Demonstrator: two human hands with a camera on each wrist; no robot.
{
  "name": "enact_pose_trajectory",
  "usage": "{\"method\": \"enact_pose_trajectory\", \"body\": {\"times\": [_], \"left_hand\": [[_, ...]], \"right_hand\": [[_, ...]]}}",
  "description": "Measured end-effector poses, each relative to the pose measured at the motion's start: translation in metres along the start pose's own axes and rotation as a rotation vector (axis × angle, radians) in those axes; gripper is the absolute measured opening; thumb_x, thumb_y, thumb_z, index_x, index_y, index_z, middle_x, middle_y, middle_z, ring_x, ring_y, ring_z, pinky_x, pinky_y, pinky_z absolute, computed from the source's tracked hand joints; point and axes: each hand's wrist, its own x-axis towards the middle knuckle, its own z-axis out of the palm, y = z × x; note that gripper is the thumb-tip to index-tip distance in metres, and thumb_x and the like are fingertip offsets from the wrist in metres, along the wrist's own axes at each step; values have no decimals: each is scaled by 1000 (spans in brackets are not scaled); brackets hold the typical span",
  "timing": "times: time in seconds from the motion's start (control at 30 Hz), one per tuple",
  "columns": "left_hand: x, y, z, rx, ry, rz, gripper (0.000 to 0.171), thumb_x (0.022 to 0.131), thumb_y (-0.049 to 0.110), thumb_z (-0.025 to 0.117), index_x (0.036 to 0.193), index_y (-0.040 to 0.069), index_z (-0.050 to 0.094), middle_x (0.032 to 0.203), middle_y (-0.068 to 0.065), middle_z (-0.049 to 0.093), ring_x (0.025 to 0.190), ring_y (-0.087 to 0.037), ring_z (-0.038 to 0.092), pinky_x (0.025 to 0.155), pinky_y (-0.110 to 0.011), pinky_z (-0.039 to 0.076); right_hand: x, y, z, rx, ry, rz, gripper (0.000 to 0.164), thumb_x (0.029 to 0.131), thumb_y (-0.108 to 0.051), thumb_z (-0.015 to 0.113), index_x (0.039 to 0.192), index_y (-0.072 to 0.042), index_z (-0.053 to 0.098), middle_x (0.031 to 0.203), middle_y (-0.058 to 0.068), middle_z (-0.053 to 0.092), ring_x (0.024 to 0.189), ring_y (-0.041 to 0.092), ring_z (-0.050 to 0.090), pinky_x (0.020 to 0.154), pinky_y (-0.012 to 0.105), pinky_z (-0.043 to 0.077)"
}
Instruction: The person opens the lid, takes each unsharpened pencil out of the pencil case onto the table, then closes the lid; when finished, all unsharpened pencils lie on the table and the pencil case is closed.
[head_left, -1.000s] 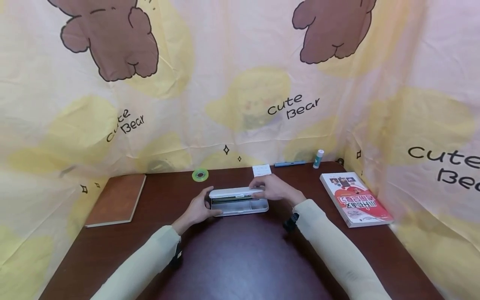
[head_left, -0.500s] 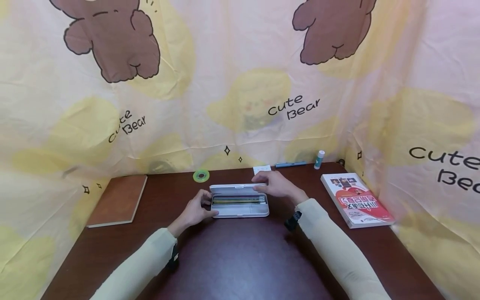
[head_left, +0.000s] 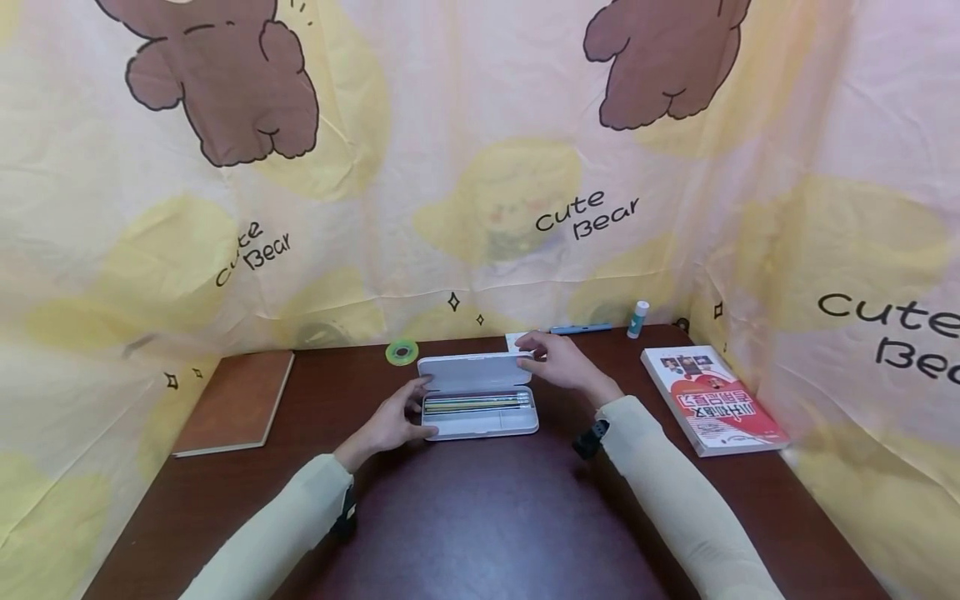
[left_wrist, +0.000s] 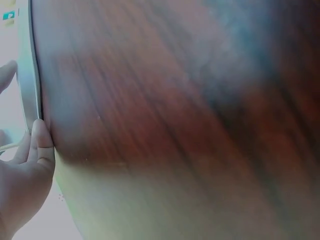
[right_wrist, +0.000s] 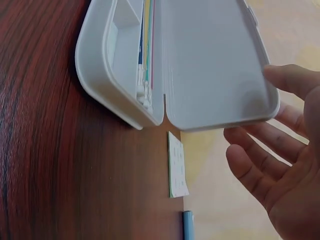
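Note:
A white pencil case [head_left: 461, 429] lies on the dark wooden table with its lid [head_left: 472, 372] raised, leaning back. Several pencils [head_left: 476, 404] fill its rear compartment, their eraser ends to the right; the front section is divided by a thin wall. My left hand [head_left: 390, 421] grips the case's left end, thumb at the front corner and fingers toward the back. In the right wrist view, my right hand [right_wrist: 295, 150] pinches the lid's edge, thumb on the inner side and fingers behind it. Only part of my left hand [left_wrist: 27, 180] shows in the left wrist view, against the case's edge.
A roll of green tape [head_left: 402, 352], a small white paper [head_left: 514, 340], a blue pen [head_left: 581, 328] and a glue stick [head_left: 638, 320] line the back. A brown notebook [head_left: 236, 402] lies left, a red-and-white book [head_left: 712, 400] right. A printed curtain [head_left: 420, 167] hangs behind.
My right hand has swung the lid up and back, from nearly closed to upright, bringing the pencils into view. My left hand has stayed at the case's left end.

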Motion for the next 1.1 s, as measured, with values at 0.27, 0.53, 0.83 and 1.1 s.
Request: {"method": "enact_pose_trajectory", "body": {"times": [0.27,0.53,0.83,1.1], "left_hand": [[2,-2,-1,13,-21,-32,102,77,28,88,157,30,25,140,-7,58,107,-20,58,95,-41,47],[4,-3,0,-8,-26,-50,108,76,29,88,159,28,20,137,-4,59,105,-19,54,93,-37,45],[1,-6,5,0,-28,-28,109,75,32,89,159,27,19,136,-5,60,103,-19,54,90,-35,46],[2,-1,2,3,-27,-43,111,76,31,89,160,27,17,138,-6,59,104,-20,54,92,-36,46]], "right_hand": [[-4,11,-5,13,-8,63,38,92,-33,71,125,-15,63,120,7,69,106,25,65,90,45,54],[-11,20,0,17,-9,119,31,91,-32,72,116,-15,67,111,4,71,101,23,64,92,45,54],[-16,20,17,-47,-92,112,9,90,-27,74,96,-20,72,98,-3,72,84,17,59,78,35,51],[-12,8,31,-120,-255,-20,11,88,-23,76,99,-19,78,93,-10,72,85,12,60,84,35,52]]}}
